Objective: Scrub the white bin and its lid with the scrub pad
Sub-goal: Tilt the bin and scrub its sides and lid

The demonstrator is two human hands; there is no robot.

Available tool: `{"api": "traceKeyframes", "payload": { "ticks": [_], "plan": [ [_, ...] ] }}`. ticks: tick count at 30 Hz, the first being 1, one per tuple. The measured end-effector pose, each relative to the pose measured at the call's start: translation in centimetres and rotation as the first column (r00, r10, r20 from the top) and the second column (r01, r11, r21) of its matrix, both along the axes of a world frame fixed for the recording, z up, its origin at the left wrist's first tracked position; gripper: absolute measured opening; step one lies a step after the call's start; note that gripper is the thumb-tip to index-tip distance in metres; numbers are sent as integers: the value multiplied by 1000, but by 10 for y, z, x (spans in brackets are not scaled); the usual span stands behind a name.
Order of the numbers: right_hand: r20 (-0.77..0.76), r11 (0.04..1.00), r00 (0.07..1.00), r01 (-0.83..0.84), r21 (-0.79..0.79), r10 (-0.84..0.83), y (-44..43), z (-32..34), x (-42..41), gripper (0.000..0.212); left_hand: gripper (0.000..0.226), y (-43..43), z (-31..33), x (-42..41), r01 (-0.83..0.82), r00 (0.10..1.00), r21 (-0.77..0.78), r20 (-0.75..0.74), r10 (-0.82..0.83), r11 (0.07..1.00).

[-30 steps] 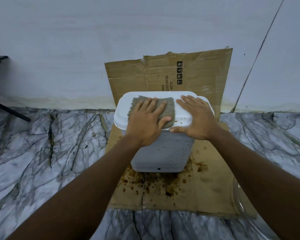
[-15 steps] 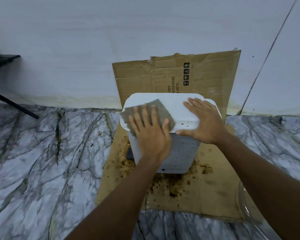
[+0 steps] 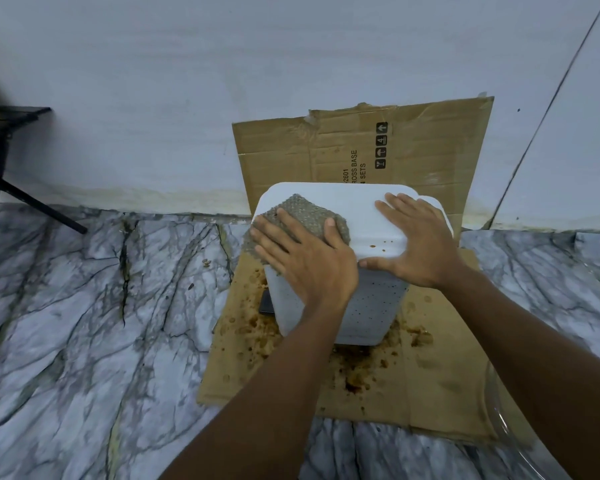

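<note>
Now | scrub pad point(image 3: 303, 212) under flat left grip point(image 3: 309, 259) | on lid point(image 3: 355, 206) corner

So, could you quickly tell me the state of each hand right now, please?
Left hand: open, flat fingers pressing the scrub pad onto the lid.
Right hand: open, resting flat on the lid.

White on lid point(image 3: 354, 207) and bin point(image 3: 378, 306), dark-speckled; grey-green, pebbled on scrub pad point(image 3: 302, 214); brown with black print and rusty stains on cardboard point(image 3: 430, 143); grey-veined white marble on floor point(image 3: 84, 323).
</note>
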State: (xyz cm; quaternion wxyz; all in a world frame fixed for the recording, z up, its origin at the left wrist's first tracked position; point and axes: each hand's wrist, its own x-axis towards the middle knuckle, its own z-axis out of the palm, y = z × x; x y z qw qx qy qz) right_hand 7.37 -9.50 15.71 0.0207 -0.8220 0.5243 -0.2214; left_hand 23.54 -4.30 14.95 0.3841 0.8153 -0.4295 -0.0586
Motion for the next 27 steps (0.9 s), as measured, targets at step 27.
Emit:
{"api": "traceKeyframes", "payload": {
  "ticks": [27],
  "plan": [
    [-32, 1000, 999, 9, -11, -9, 1, 1, 0, 117, 85, -4, -4, 10, -123, 879, -197, -476, 15, 973]
  ]
}}
